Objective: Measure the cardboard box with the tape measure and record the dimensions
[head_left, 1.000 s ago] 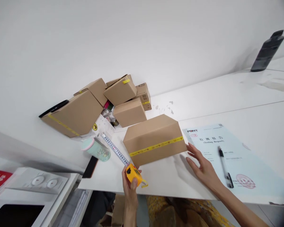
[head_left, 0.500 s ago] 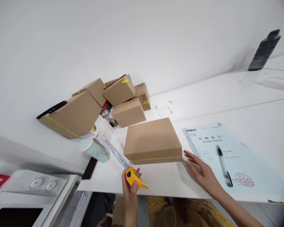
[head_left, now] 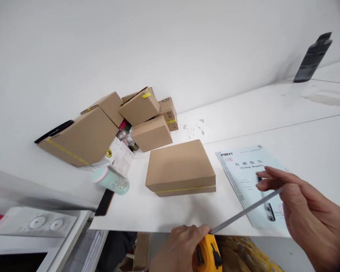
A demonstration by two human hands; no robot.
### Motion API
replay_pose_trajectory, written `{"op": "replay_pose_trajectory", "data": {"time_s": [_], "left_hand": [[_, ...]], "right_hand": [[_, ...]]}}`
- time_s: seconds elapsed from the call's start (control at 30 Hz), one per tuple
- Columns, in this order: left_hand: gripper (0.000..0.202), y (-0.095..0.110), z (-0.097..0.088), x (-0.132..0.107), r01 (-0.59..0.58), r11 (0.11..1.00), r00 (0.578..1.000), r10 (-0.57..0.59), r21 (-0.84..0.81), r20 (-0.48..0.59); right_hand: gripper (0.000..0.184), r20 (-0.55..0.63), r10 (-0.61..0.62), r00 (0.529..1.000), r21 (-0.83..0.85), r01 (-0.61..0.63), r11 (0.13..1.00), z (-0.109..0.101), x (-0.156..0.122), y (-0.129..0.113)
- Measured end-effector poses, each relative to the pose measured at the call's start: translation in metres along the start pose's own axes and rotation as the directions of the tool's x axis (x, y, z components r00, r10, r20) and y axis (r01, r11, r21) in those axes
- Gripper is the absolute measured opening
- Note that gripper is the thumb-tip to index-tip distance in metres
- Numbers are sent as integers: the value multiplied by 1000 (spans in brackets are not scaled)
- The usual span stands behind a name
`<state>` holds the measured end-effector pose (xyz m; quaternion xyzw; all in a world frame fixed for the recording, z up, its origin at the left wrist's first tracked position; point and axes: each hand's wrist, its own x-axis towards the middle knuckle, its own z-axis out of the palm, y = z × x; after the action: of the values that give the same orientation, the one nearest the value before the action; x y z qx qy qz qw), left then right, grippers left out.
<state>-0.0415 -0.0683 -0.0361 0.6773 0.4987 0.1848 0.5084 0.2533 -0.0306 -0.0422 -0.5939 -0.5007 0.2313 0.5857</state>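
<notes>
My left hand (head_left: 174,247) is closed around a yellow-and-black tape measure (head_left: 208,255) at the table's front edge. The pale blade (head_left: 246,209) runs up and to the right from its mouth. My right hand (head_left: 308,215) pinches the free end of the blade above the light blue test report (head_left: 234,170). On that report lies a black-and-clear pen (head_left: 269,211), partly covered by my fingers and the blade. Beyond my hands sits a closed cardboard box (head_left: 181,162), a yellow line along its front side; neither hand touches it.
Several cardboard boxes (head_left: 151,132) are stacked against the wall at the back left. A mint-green cup (head_left: 113,181) with a pink rim stands at the left, by a white packet (head_left: 121,156). A dark bottle (head_left: 313,58) stands at the far right.
The tape measure has come down toward me and turned, its blade now pointing right instead of up-left. My right hand has left the box's side, moved right and gripped the blade's end.
</notes>
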Motion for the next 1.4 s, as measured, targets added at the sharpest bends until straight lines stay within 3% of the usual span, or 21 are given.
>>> {"op": "replay_pose_trajectory", "data": {"time_s": [0.07,0.1,0.17,0.23,0.33,0.4,0.47,0.53,0.6,0.67,0.77,0.87,0.93,0.97,1.03,1.07,1.1,1.2,1.3,1.37,1.4], "left_hand": [[83,1,1,-1,16,1000,1000,-16,-5,-20],[90,3,2,-2,28,1000,998,-28,-1,-51],[93,9,4,-2,37,999,990,-36,7,-135],[81,16,4,2,4,999,983,3,41,-184],[74,25,-3,12,-152,965,972,185,213,-144],[80,28,-16,21,-308,872,914,383,380,-138],[78,31,-33,29,-368,746,804,555,555,-213],[71,33,-54,39,-296,652,697,647,698,-309],[65,35,-75,55,-186,589,647,676,787,-353],[63,35,-93,76,-58,555,668,640,830,-380],[60,33,-112,108,121,508,762,503,853,-408],[58,29,-121,130,195,497,817,394,845,-421],[59,27,-118,134,194,504,787,433,842,-440],[59,26,-112,133,174,506,737,503,845,-452],[54,22,-84,126,53,497,573,695,866,-434],[49,18,-64,121,-54,483,478,781,874,-402],[43,14,-39,116,-208,460,419,839,863,-347],[38,-6,45,106,-629,414,455,882,658,-120],[54,-26,107,107,-649,408,606,788,642,111],[73,-36,126,112,-603,389,708,663,697,242],[77,-40,130,115,-590,373,739,606,716,293]], "right_hand": [[33,-121,95,988,63,-88,994,2,-8,2],[29,-106,116,988,93,-106,990,5,-12,3],[26,57,67,996,134,-74,988,16,-20,4],[26,215,-27,976,138,-3,990,28,-28,2],[29,321,-173,931,124,140,982,38,-38,0],[28,271,-215,938,79,201,976,36,-35,8],[26,136,-157,978,-66,167,984,26,-22,27],[30,-58,-19,998,-286,2,958,13,-3,56],[34,-149,138,979,-519,-196,832,1,16,86],[43,-97,275,957,-680,-266,683,-7,28,108],[55,18,344,939,-815,-185,549,-7,34,125],[45,122,300,946,-839,-64,540,-2,32,131],[40,162,273,948,-795,-39,606,-2,32,134],[39,185,260,948,-735,-42,677,-4,32,134],[39,210,254,944,-502,-119,857,-12,33,132],[39,230,272,935,-321,-191,928,-16,32,128],[41,259,289,922,-116,-267,957,-20,31,124],[45,309,283,908,341,-383,859,-28,24,109],[40,245,271,931,414,-353,839,-24,13,101],[33,207,291,934,363,-350,864,-17,3,103],[37,202,304,931,332,-358,873,-13,-2,105]]}}
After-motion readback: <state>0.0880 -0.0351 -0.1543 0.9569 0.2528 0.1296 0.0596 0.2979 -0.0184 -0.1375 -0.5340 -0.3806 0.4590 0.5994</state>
